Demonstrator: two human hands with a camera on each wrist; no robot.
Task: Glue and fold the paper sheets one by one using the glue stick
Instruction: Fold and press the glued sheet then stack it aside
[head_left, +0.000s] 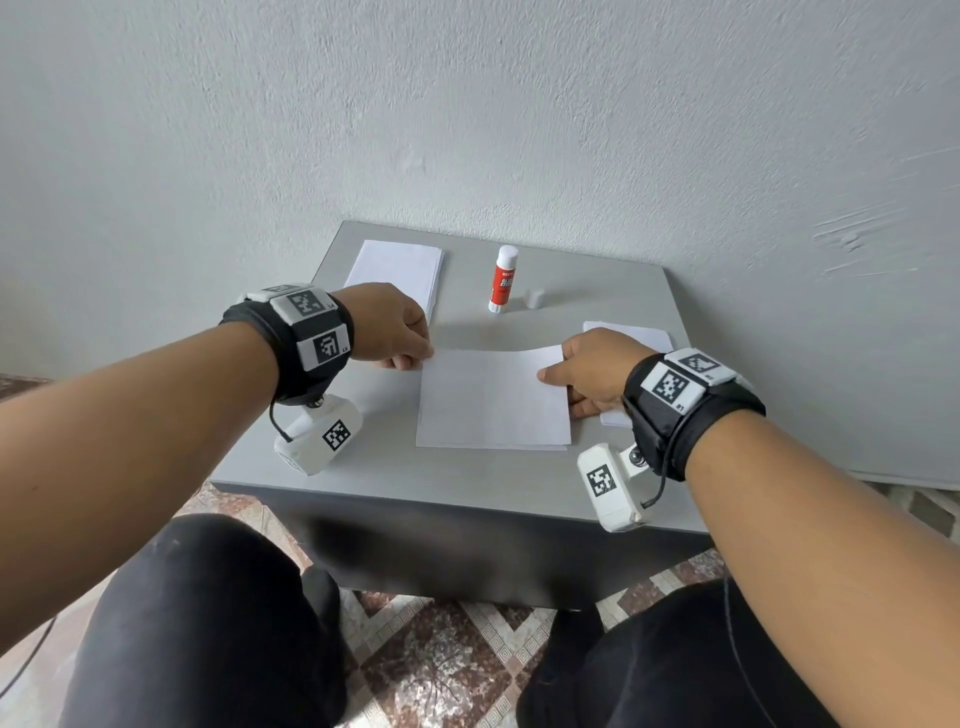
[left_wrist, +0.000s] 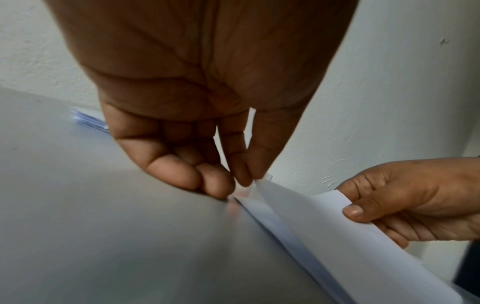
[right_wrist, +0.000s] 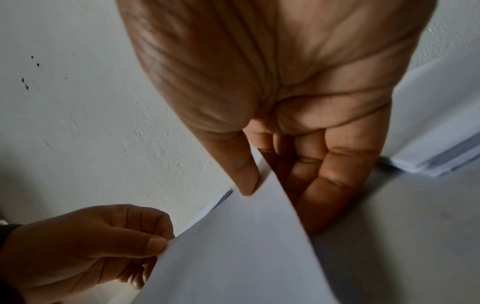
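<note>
A white paper sheet (head_left: 493, 397) lies folded over in the middle of the grey table (head_left: 467, 478), its upper flap lifted at the far edge. My left hand (head_left: 410, 345) pinches the flap's far left corner between thumb and fingers (left_wrist: 244, 174). My right hand (head_left: 569, 371) pinches the far right corner, thumb (right_wrist: 246, 179) on top of the sheet (right_wrist: 233, 246). The glue stick (head_left: 503, 279) stands upright and uncapped at the back of the table, its white cap (head_left: 535, 299) beside it on the right.
A stack of white sheets (head_left: 397, 270) lies at the back left of the table. Another pile of paper (head_left: 628, 335) lies at the right, partly under my right hand. The wall rises directly behind the table. My knees are below the front edge.
</note>
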